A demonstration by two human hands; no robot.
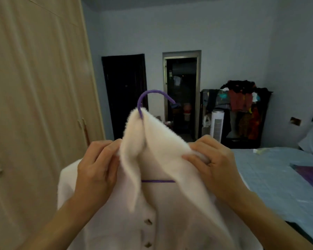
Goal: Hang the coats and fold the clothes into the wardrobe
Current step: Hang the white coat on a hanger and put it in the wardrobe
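Coat (161, 204): pale, off-white with a faint pink cast, fuzzy nap, thick soft cloth. Held up at chest height in the middle of the view, in front of the person and to the right of the wardrobe (34, 87); not in the wardrobe.

Hanger (152, 92): thin purple rod. Its rounded hook rises out of the collar peak, and a straight stretch of the bottom bar shows across the open neckline. The rest is hidden under the cloth.

Collar flaps fall as two long pointed lapels, the left one blurred. Two small dark buttons (148, 221) sit one above the other on the front placket.

Left hand (98, 168): fingers curled, thumb and fingertips pinching the left collar edge.

Right hand (211, 159): fingers curled over a fold of the right collar, thumb pressing the cloth from below.

Wardrobe: tall light wood-grain doors, closed, with small metal handles (82, 123).

Bed (271, 174) at right: pale blue quilted cover, a dark purple item at its near edge.

Far wall: dark door (125, 91), open doorway (182, 94) with a grey metal frame, a white cylindrical appliance (217, 123), and a black rack (242, 109) heaped with mixed dark and red clothing.
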